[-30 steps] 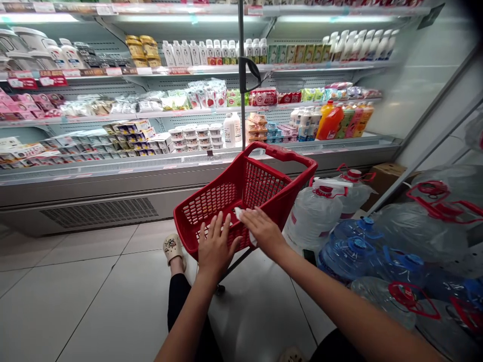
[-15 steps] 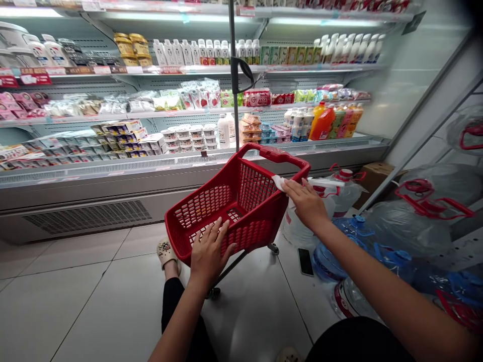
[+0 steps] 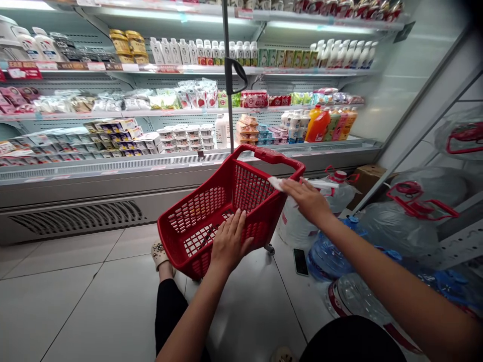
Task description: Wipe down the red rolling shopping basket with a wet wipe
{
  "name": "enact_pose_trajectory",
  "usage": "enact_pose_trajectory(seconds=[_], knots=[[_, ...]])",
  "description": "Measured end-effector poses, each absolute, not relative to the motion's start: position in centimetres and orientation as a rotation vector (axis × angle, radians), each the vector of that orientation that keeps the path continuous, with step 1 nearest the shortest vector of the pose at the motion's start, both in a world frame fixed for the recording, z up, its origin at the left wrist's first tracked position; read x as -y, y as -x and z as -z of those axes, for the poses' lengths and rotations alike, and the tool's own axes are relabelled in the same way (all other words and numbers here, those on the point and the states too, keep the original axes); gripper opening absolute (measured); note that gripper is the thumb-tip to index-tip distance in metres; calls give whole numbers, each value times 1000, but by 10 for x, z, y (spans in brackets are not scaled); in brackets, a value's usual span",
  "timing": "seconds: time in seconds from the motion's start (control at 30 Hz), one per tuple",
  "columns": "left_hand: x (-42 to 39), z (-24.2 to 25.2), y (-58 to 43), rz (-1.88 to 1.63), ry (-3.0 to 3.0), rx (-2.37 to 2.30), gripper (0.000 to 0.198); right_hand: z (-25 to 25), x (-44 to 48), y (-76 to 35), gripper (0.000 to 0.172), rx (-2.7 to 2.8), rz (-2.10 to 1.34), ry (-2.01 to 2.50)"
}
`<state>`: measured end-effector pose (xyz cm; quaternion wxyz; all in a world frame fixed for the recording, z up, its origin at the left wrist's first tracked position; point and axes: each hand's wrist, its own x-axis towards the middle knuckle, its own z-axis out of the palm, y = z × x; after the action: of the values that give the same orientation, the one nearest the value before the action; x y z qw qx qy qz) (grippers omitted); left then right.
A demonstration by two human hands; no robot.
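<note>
A red plastic shopping basket cart [image 3: 262, 221] with perforated walls stands in front of me, its handle end at the upper right. My left hand [image 3: 229, 240] rests on the near rim, fingers stretched out and holding nothing. At the near corner beside the handle, my right hand [image 3: 307, 202] presses a folded white wipe [image 3: 276, 183] against the red rim. Part of the wipe lies hidden under its fingers. The inside of the basket shows bare, with floor visible through the holes.
Behind the cart runs a refrigerated display [image 3: 113, 176] with shelves of yogurt, milk and juice. A black pole [image 3: 227, 30] rises behind the cart. Large water jugs [image 3: 332, 256] crowd the right side, near a phone [image 3: 301, 262] on the tiled floor. My clog [image 3: 160, 253] is at the cart's left.
My left hand has slid right along the near rim towards the handle end. The basket is turned or tipped slightly, and the view has shifted a little. My right hand keeps the wipe at the corner.
</note>
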<state>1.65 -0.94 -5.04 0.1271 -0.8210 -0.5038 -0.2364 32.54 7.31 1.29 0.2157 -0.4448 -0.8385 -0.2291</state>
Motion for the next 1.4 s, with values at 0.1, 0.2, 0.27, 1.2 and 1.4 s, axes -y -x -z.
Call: enact_pose_trajectory(seconds=[0.1,0.2,0.27,1.2,1.4], knots=[[12,51,-20,697,2386,1457,80,-15,-78,-335,77,2231,655,1340],[12,52,-26,703,2368,1450,79,-1,-66,-308,73,2317,642,1211],[12,53,-26,693,2361,1441,77,5,-58,-293,72,2428,622,1038],[17,55,-26,600,2284,1461,73,-16,-82,-358,76,2207,708,1299],[10,54,-29,572,2286,1469,75,28,-42,-266,67,2383,679,979]])
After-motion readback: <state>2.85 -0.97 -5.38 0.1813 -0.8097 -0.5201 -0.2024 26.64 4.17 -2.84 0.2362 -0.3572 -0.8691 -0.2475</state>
